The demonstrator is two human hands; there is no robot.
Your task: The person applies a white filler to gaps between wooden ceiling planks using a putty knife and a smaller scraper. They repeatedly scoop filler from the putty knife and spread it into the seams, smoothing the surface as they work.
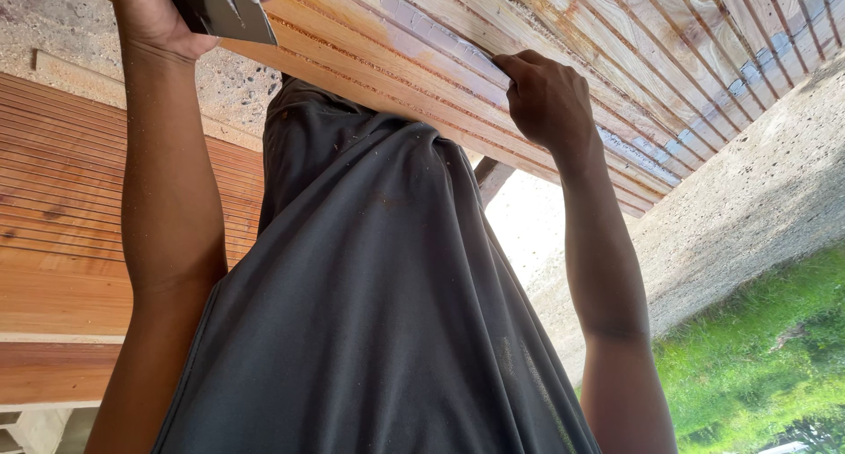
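I see grooved wooden board [493,40] lying above dark shirt [370,287], long axis from upper left to lower right. Right hand [546,97] curled over board's near edge, fingers clamped on it. Left hand [167,14] closed round grey metal tool [224,9] (kind unclear) at board's upper-left end. Grass [757,348] well below board's right end.

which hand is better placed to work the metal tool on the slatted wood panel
Probably the left. The left hand already grips the metal tool right at the slatted wood panel. The right hand is occupied, its fingers curled over the panel's slats as if steadying it.
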